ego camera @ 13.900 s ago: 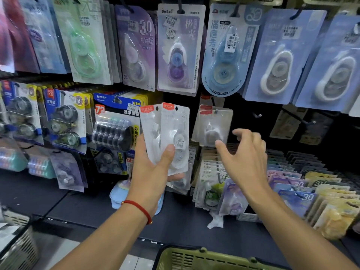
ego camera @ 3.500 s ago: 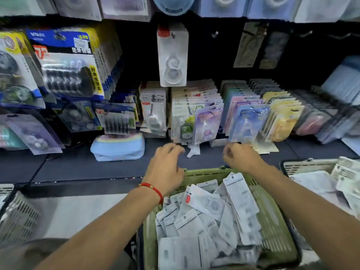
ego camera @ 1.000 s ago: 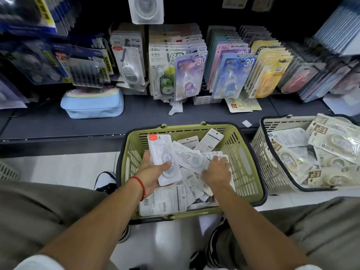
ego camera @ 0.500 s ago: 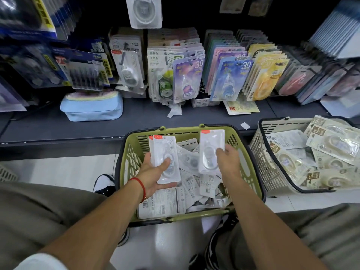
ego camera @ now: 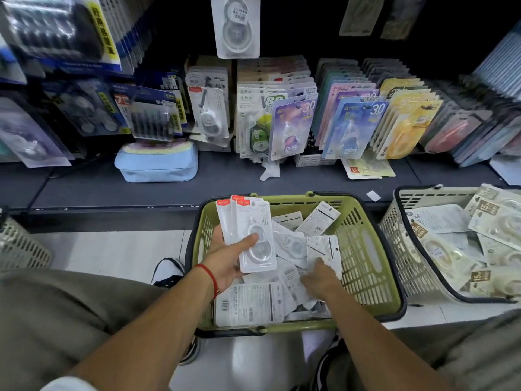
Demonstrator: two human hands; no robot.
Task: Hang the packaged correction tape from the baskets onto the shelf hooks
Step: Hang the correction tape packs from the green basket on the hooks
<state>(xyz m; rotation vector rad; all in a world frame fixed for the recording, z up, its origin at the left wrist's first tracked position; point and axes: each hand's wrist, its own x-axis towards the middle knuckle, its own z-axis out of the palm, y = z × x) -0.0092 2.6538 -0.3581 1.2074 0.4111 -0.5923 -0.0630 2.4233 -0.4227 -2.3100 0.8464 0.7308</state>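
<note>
While packets are being gathered for hanging, the scene reads from left to right as follows.

Cream basket [ego camera: 19, 246], far left, on the floor: only a corner in view.

Pencil case [ego camera: 156, 163], pale blue, lying on the dark shelf [ego camera: 93, 187] under rows of hung stationery.

Hung packet [ego camera: 235, 26], top centre: one correction tape already on a hook, of the same white kind.

Left hand [ego camera: 228, 266], red cord at the wrist: grip closed round a fan of correction tape packets [ego camera: 249, 232], red tabs up, thumb across the front one. Held above the green basket.

Green basket [ego camera: 372, 249], centre, on the floor: a loose heap of further packets inside, many face down.

Right hand [ego camera: 320, 279]: down in the heap, fingers on a packet [ego camera: 324, 249]; whether it grasps or merely touches cannot be told.

White basket [ego camera: 400, 244], right: larger tape packs with brown labels.

Step in hand, by judgement: collecting. Next move calls for lifting one more packet, turning it tab-up, adding it to the fan, then rising to thread the tab holes over the hook.
</note>
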